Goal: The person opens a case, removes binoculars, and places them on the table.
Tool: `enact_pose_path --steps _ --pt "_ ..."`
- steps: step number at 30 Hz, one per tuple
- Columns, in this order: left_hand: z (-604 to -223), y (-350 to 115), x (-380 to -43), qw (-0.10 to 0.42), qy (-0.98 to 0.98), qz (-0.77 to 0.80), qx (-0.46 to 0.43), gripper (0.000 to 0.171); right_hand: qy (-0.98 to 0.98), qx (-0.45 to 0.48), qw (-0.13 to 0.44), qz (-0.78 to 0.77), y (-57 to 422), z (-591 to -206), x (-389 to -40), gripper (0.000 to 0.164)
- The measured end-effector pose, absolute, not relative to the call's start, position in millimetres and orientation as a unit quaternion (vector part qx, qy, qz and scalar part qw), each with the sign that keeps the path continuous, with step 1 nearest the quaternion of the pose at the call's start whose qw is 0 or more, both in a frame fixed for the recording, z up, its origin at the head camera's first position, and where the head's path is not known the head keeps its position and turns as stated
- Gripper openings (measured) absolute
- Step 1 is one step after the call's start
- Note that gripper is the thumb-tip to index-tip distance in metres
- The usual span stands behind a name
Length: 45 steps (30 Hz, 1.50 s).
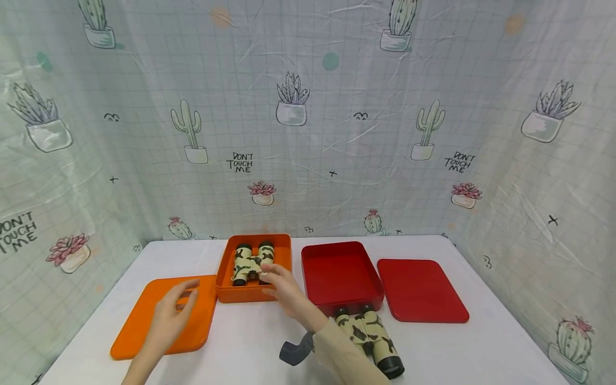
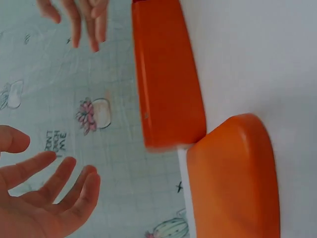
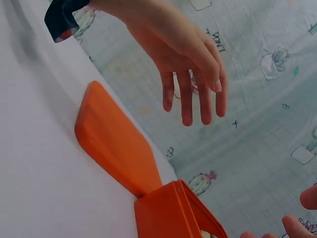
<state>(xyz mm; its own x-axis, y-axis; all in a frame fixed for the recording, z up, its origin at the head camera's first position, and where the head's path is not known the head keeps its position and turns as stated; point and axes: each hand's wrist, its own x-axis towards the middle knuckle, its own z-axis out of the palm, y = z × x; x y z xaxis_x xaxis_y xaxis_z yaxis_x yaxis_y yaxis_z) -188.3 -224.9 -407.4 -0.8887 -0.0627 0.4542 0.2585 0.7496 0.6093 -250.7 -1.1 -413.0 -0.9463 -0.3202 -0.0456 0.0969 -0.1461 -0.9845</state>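
My left hand (image 1: 170,315) hovers above the orange lid (image 1: 139,321), fingers loosely bent, nothing between them. Its fingers also show in the left wrist view, apart from the lid. An orange box (image 1: 245,294) behind it holds camouflage binoculars (image 1: 243,262), lying flat. My right hand (image 1: 289,294) is at the box's right front corner, overlapping part of the binoculars. Its fingers (image 2: 79,25) hang loosely in the left wrist view, holding nothing. Under the right forearm, a second pair of camouflage binoculars (image 1: 380,331) lies on the table, partly covered by the sleeve.
An open red box (image 1: 337,267) stands right of the orange one, with nothing visible inside. Right of it lies a red lid (image 1: 423,291) on the white table (image 1: 250,347). A patterned curtain (image 1: 327,139) encloses the back and sides. A dark curved piece (image 1: 295,350) sits by the right wrist.
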Motion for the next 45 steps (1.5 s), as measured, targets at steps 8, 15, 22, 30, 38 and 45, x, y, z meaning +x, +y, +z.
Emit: enact_pose_path --steps 8,15,22,30,38,45 --pt "-435 -210 -209 0.227 -0.934 -0.249 -0.118 0.038 0.746 -0.094 0.034 -0.659 -4 -409 -265 0.035" --pt "-451 -206 -219 0.228 -0.956 -0.121 -0.14 0.049 0.824 -0.157 -0.098 -0.536 -5 -409 -276 0.034" --pt "-455 -205 -217 0.179 -0.972 -0.077 -0.133 0.054 0.901 -0.218 -0.124 -0.354 -1 -407 -288 0.041" --pt "-458 -205 -217 0.174 -0.975 -0.055 -0.125 0.052 0.949 -0.227 -0.105 -0.193 -4 -409 -298 0.046" --pt "-457 -206 -215 0.166 -0.978 -0.04 -0.119 0.054 0.961 -0.227 -0.113 -0.111 -6 -418 -312 0.048" --pt "-452 -205 -214 0.161 -0.979 -0.029 -0.124 0.054 0.962 -0.232 -0.124 -0.074 -6 -427 -320 0.053"
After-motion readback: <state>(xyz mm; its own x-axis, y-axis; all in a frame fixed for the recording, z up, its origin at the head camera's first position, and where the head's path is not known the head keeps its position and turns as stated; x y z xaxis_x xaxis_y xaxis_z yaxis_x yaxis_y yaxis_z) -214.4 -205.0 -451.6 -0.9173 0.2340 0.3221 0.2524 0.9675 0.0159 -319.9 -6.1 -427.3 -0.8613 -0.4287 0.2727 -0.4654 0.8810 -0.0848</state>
